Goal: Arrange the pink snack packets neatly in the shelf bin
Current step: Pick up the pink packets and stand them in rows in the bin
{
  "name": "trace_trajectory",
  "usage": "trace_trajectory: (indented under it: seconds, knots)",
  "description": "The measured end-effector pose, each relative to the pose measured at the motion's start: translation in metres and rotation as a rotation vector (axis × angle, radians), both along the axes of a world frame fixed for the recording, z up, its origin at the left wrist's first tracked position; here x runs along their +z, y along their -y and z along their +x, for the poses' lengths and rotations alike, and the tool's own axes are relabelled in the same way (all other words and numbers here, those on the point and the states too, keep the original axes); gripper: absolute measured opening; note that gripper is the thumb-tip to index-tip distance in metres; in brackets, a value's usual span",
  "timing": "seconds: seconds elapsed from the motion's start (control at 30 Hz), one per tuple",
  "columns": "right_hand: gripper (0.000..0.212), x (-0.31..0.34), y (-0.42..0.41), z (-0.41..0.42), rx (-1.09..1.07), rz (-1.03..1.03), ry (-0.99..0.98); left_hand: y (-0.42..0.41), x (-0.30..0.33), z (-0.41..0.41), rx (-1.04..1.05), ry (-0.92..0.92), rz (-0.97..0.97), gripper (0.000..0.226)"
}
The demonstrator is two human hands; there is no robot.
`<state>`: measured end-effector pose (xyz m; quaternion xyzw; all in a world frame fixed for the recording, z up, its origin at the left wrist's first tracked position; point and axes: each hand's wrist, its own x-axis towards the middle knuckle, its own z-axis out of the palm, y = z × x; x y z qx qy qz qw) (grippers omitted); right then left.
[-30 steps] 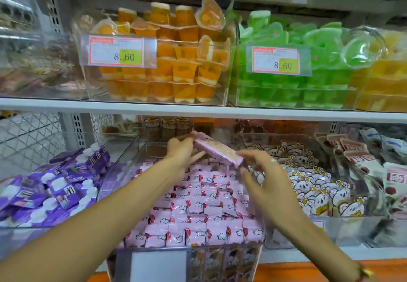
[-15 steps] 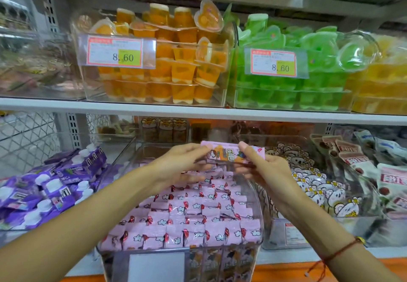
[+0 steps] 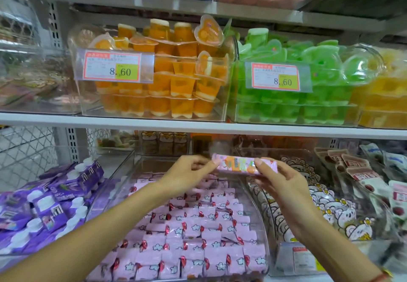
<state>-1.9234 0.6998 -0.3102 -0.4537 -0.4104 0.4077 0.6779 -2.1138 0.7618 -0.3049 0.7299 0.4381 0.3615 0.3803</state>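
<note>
**One long pink pack up in the air, bin below mostly sorted**

Nearest the camera, lower middle of the frame, the clear plastic shelf bin [image 3: 265,257] is packed with rows of small pink snack packets with white cloud prints [image 3: 189,237]. They look pretty tidy already, a bit looser toward the back.

Just above the bin's far end, both hands hold one long pink wrapped pack with orange print [image 3: 242,166] level. The left hand [image 3: 187,177] has its grip pinched on the left end, and the right hand [image 3: 284,181] has its fingers curled round the right end. The writing on the pack is too blurry to read.

My guess: this is the placing step. Next it needs lowering into the open space at the back of the bin, lined up square with the rows.

Further up, centre frame, the orange jelly cups in a clear tub [image 3: 167,83] and the green jelly cups in a clear tub [image 3: 308,96] both carry red-bordered price tags reading 8.60. The smaller print isn't legible.
</note>
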Motion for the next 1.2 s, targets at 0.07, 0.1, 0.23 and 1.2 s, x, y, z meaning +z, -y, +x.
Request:
trace_trajectory:
  seconds: [0.07, 0.1, 0.23, 1.2]
  knots:
    - [0.024, -0.001, -0.004, 0.004, -0.074, 0.014, -0.054, -0.016, -0.003, -0.004, 0.039, -0.192, 0.142, 0.032]
    - [0.025, -0.002, -0.006, 0.006, -0.1, 0.025, -0.07, -0.025, -0.006, -0.006, 0.077, -0.311, 0.194, 0.025]
    - [0.031, -0.002, -0.011, 0.009, -0.214, 0.045, -0.011, -0.054, -0.018, 0.001, 0.023, -0.58, 0.163, 0.02]
    - [0.028, 0.0, -0.073, -0.004, 0.163, -0.079, 1.6, -0.055, -0.034, 0.012, 0.033, -0.742, 0.454, 0.026]
